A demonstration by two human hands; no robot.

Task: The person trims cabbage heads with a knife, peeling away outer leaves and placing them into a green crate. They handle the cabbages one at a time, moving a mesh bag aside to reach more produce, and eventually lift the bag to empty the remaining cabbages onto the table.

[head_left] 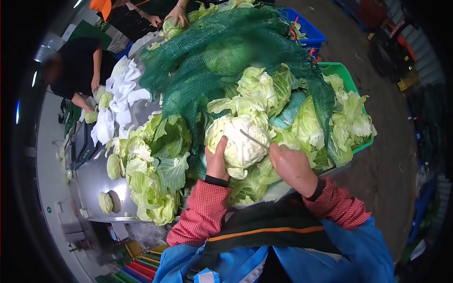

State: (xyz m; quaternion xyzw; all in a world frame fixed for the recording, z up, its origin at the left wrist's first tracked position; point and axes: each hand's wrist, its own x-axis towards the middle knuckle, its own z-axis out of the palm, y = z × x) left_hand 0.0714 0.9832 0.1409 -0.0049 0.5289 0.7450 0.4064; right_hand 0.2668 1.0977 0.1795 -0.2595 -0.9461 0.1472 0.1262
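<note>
My left hand [217, 160] grips the left side of a pale cabbage head [240, 141] resting on the steel table [94, 179]. In my right hand [292, 167] is a knife [254, 139], and its thin blade lies across the top of that cabbage. Both sleeves are red checked cloth. Loose outer leaves [155, 170] are heaped left of the cabbage. More cabbages [306, 125] lie right of it, partly under a green mesh net [226, 56].
A green crate [349, 82] and a blue crate [311, 33] sit at the table's right side. White cloths [120, 89] lie at the far left. Other people's hands [177, 16] work on cabbages across the table. Trimmed cabbages [106, 202] rest near the left edge.
</note>
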